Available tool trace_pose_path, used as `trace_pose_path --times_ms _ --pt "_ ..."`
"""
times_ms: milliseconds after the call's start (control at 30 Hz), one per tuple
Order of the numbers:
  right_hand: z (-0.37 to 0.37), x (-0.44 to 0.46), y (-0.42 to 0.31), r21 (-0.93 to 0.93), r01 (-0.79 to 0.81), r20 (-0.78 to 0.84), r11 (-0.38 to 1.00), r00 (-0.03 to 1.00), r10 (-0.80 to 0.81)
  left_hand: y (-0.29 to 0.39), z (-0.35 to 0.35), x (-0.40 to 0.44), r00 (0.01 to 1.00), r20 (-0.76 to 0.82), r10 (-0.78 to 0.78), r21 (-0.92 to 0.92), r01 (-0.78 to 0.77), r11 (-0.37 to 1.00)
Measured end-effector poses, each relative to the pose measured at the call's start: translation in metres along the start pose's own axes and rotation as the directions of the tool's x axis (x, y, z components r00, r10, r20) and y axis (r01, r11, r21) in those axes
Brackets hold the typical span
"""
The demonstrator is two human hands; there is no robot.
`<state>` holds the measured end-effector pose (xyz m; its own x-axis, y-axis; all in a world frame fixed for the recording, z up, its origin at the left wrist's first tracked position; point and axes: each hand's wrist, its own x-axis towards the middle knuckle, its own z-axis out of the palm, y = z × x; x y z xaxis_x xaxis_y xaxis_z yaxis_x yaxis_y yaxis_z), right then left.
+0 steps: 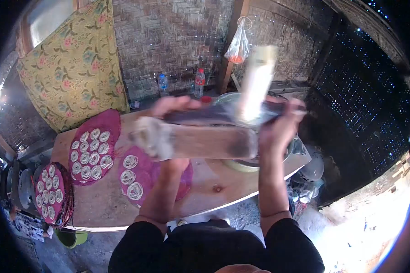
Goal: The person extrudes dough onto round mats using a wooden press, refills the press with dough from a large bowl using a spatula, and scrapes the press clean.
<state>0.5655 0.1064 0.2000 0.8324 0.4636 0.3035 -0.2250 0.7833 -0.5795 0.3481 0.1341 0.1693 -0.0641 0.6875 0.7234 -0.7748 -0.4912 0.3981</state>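
Both hands are raised over the table, closed around a bulky wooden tool (209, 142) that is smeared by motion. It has a long brown block in front, with whitish material on its left end. A dark bar crosses behind the block, and a bright, pale post (258, 84) rises near its right side. My left hand (175, 105) grips the left side, partly hidden behind the block. On the right, my right hand (280, 125) wraps the other end. Below and left lies a magenta round mat (143, 195) bearing white noodle coils (131, 176).
Another magenta mat (114, 120) full of coils lies on the wooden table (95, 204), beside a stack of coil-covered mats (64, 214). A basin (241, 167) sits partly hidden behind the tool. Two bottles (199, 82) stand by the woven wall; a plastic bag (238, 48) hangs there.
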Motion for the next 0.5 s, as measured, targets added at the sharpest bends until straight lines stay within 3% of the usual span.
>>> trace_pose_path --times_ms 33,67,100,133,167,200,233,267,300,333,367,400,433,500 --pt "-0.005 -0.004 0.021 -0.073 -0.154 0.148 0.985 0.975 0.163 -0.006 -0.008 0.009 0.987 -0.112 0.116 -0.032 -0.12 0.992" --pt "-0.018 -0.002 0.037 -0.127 -0.538 0.34 0.833 0.766 0.546 -0.004 -0.032 0.01 0.937 -0.311 0.161 0.009 -0.166 0.986" --pt "-0.048 0.01 0.057 -0.603 -0.264 0.394 0.753 0.722 0.568 0.013 -0.037 0.019 0.933 -0.272 0.235 0.082 -0.221 0.972" --pt "-0.077 0.027 0.059 -0.796 0.346 0.594 0.497 0.607 0.528 0.03 -0.043 0.028 0.923 -0.231 0.308 0.15 -0.28 0.948" --pt "-0.105 0.049 0.058 -0.537 0.838 0.713 0.09 0.394 0.58 0.043 -0.05 0.036 0.934 0.035 0.355 0.085 -0.357 0.93" --pt "-0.134 0.068 0.062 -0.46 0.884 0.571 -0.08 0.363 0.736 0.054 -0.059 0.035 0.945 0.059 0.321 0.303 -0.324 0.896" --pt "-0.162 0.082 0.066 -0.336 0.916 0.385 -0.22 0.347 0.855 0.054 -0.056 0.023 0.953 -0.069 0.294 0.394 -0.245 0.886" --pt "-0.185 0.093 0.076 -0.202 0.965 0.174 -0.169 0.205 0.963 0.055 -0.073 0.012 0.955 -0.076 0.286 0.414 -0.231 0.881" --pt "-0.2 0.105 0.084 -0.073 0.994 -0.059 -0.078 0.074 0.995 0.059 -0.103 0.002 0.938 0.132 0.321 0.899 -0.25 0.361" --pt "-0.21 0.113 0.085 -0.071 0.996 -0.057 -0.058 0.054 0.997 0.053 -0.095 0.0 0.958 -0.044 0.284 0.946 -0.052 0.32" --pt "-0.218 0.121 0.082 -0.229 0.972 0.044 0.056 -0.047 0.998 0.046 -0.087 -0.002 0.946 -0.218 0.238 0.95 0.15 0.273" --pt "-0.217 0.13 0.08 -0.365 0.914 0.161 0.18 -0.128 0.979 0.043 -0.091 -0.006 0.943 -0.221 0.249 0.953 0.155 0.26" --pt "-0.203 0.14 0.075 -0.35 0.916 0.173 0.194 -0.141 0.975 0.041 -0.102 -0.01 0.958 -0.218 0.184 0.975 0.224 -0.008" --pt "-0.162 0.151 0.041 -0.237 0.949 0.115 0.207 -0.184 0.976 0.025 -0.105 -0.008 0.983 -0.181 0.028 0.98 0.182 -0.079"
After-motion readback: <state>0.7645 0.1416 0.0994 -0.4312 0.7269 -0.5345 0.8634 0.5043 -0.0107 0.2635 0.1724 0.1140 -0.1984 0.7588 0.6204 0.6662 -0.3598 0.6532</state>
